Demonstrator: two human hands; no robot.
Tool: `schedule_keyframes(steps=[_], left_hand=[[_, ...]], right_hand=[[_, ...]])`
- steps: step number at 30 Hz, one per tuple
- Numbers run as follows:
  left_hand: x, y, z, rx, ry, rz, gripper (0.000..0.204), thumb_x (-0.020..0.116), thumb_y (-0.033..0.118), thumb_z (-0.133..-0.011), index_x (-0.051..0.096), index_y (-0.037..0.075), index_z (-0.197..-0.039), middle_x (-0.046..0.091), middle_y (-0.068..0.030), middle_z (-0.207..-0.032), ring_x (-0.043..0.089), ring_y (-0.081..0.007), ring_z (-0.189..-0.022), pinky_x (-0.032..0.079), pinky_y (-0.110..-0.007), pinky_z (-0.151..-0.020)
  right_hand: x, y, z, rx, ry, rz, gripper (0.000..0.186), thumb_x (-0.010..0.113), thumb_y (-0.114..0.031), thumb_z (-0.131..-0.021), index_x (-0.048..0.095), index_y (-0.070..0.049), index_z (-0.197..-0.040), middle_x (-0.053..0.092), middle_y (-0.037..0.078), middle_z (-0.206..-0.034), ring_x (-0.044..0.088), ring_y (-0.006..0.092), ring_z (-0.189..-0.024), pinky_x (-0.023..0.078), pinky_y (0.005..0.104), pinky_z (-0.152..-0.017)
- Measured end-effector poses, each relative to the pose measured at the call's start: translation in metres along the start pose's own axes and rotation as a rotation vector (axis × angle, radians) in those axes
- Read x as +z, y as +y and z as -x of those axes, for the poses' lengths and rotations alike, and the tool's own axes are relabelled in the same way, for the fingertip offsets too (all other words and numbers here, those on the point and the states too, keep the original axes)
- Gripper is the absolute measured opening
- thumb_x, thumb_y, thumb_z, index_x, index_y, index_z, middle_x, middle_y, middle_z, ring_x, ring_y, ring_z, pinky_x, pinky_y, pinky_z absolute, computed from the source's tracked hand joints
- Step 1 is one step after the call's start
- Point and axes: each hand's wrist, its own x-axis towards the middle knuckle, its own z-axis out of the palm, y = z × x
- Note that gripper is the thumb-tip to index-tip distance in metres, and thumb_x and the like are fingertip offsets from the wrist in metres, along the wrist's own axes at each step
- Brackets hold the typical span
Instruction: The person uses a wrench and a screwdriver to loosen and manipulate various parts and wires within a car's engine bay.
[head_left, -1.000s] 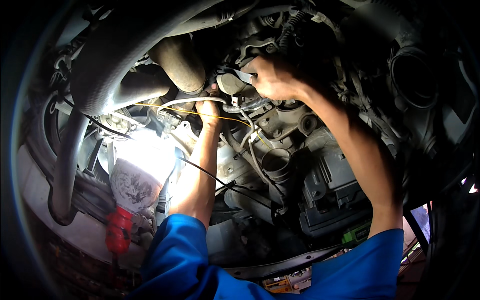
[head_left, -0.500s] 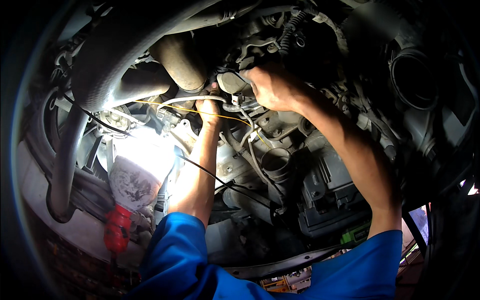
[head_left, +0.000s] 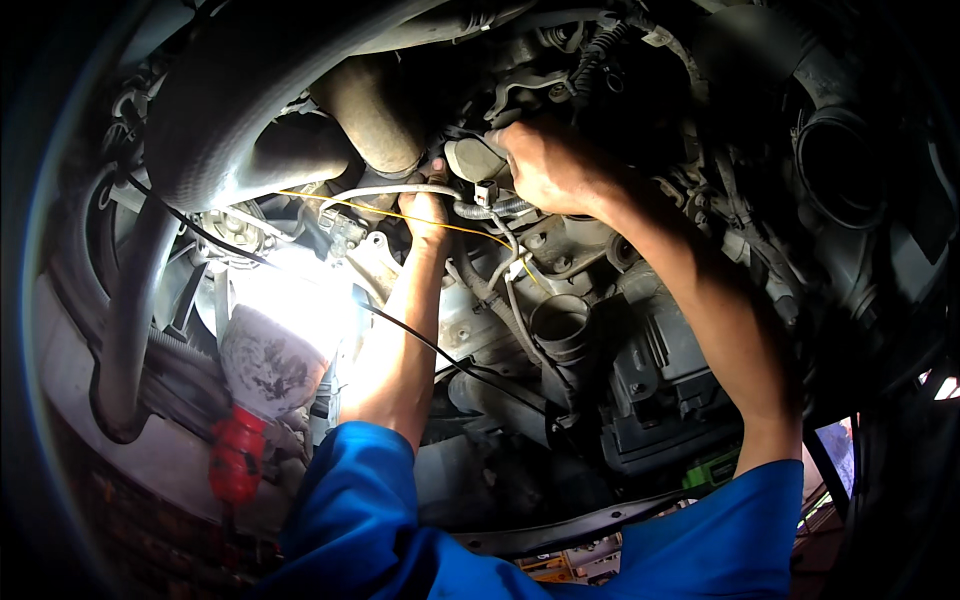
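Deep in an engine bay, both my hands reach to either side of a rounded grey-beige part (head_left: 473,160). My left hand (head_left: 425,208) is closed just left of it, below a thick brownish pipe (head_left: 385,125), with the thumb pointing up. A pale hose (head_left: 385,189) crosses over that hand, and a thin yellow wire (head_left: 450,226) runs across its wrist. My right hand (head_left: 545,165) is curled at the part's right side, fingertips at its upper edge. What either hand grips is hidden. A small white connector (head_left: 486,192) sits between the hands.
A lit work lamp (head_left: 237,455) with a red handle glares at the left. A large dark hose (head_left: 200,140) arches over the upper left. A black cable (head_left: 405,340) slants across my left forearm. An open pipe mouth (head_left: 560,325) and a black box (head_left: 650,400) lie nearer me.
The whole view has shifted slightly, so the engine parts appear a little farther right. Both hands keep their places beside the rounded part, with no clear change of grip.
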Motion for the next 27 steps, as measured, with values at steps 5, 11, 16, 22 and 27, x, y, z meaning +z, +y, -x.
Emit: schedule_keyframes(steps=[5, 11, 16, 22, 27], left_hand=[[-0.001, -0.002, 0.000, 0.005, 0.013, 0.032, 0.023, 0.072, 0.024, -0.086, 0.068, 0.003, -0.079, 0.063, -0.0001, -0.074, 0.051, -0.0100, -0.068, 0.043, -0.025, -0.065], [0.004, 0.005, 0.005, 0.010, 0.008, -0.007, 0.022, 0.071, 0.023, -0.087, 0.069, 0.002, -0.082, 0.063, -0.0010, -0.076, 0.052, -0.0099, -0.070, 0.043, -0.025, -0.067], [-0.002, -0.001, 0.000, 0.002, 0.010, 0.016, 0.022, 0.070, 0.022, -0.088, 0.069, 0.000, -0.085, 0.064, -0.0013, -0.078, 0.053, -0.0099, -0.071, 0.044, -0.025, -0.068], [0.002, 0.000, 0.002, -0.014, 0.016, 0.039, 0.023, 0.071, 0.023, -0.087, 0.069, 0.000, -0.086, 0.065, -0.0016, -0.079, 0.054, -0.0101, -0.072, 0.044, -0.025, -0.068], [0.000, 0.003, 0.002, -0.024, 0.010, 0.020, 0.024, 0.071, 0.023, -0.087, 0.069, -0.001, -0.086, 0.065, -0.0021, -0.080, 0.054, -0.0106, -0.073, 0.044, -0.025, -0.069]], right_hand=[[-0.006, -0.008, 0.002, 0.021, -0.024, 0.020, 0.024, 0.051, 0.006, -0.075, 0.064, 0.003, -0.095, 0.065, 0.024, -0.081, 0.067, 0.0356, -0.075, 0.053, 0.0433, -0.066], [-0.001, -0.001, 0.003, -0.008, 0.030, -0.025, 0.022, 0.052, 0.006, -0.075, 0.064, 0.003, -0.092, 0.066, 0.023, -0.080, 0.067, 0.0359, -0.074, 0.053, 0.0429, -0.065], [-0.004, -0.009, 0.004, 0.014, 0.028, 0.036, 0.019, 0.053, 0.003, -0.076, 0.065, 0.002, -0.090, 0.066, 0.023, -0.079, 0.067, 0.0352, -0.073, 0.054, 0.0428, -0.065], [-0.008, -0.018, 0.009, 0.081, 0.034, 0.056, 0.015, 0.055, 0.000, -0.075, 0.065, 0.001, -0.086, 0.066, 0.021, -0.078, 0.067, 0.0348, -0.071, 0.054, 0.0424, -0.064], [0.000, -0.016, 0.006, 0.050, 0.115, 0.064, 0.015, 0.056, -0.003, -0.074, 0.065, 0.001, -0.085, 0.066, 0.021, -0.078, 0.067, 0.0355, -0.073, 0.054, 0.0432, -0.065]])
